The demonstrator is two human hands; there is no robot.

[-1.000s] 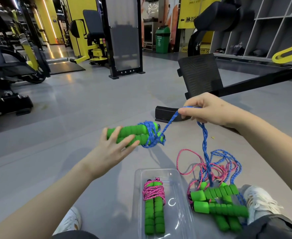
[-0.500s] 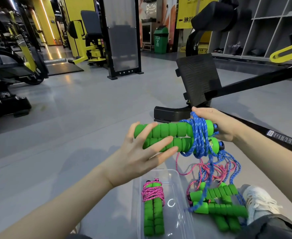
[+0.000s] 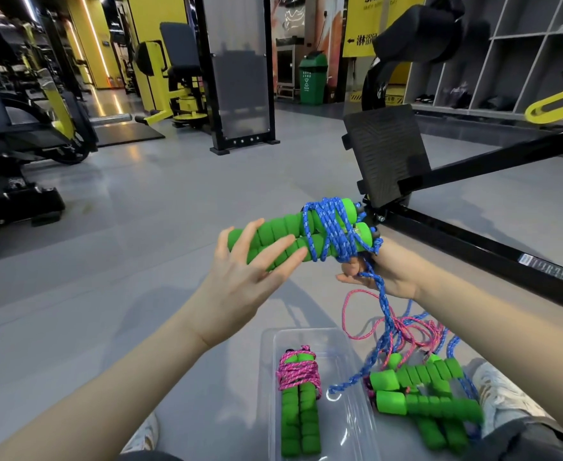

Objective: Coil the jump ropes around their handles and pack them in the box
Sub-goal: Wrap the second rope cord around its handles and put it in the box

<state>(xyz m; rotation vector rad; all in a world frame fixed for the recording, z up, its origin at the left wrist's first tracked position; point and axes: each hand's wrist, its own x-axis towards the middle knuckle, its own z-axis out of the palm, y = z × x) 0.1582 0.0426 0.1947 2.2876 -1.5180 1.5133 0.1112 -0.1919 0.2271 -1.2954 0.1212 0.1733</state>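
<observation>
The left grip [image 3: 240,287] is spreading its fingers flat against the left end of the green handles [image 3: 270,241], steadying them in the air above the floor [image 3: 140,261]. The right grip [image 3: 384,274] is sitting just under the wrapped right end, pinching the blue rope [image 3: 331,227] where it is leaving the coil. The handles are lying side by side, with the long axis running left to right and tilting up a little on the right. Any new turn is going to have to cross that axis, and the right grip looks the nearer one for it. The tail is hanging down over the box [image 3: 346,424], which is holding one pink bundle [image 3: 298,394], with a loose pile [image 3: 429,397] just beside it.
</observation>
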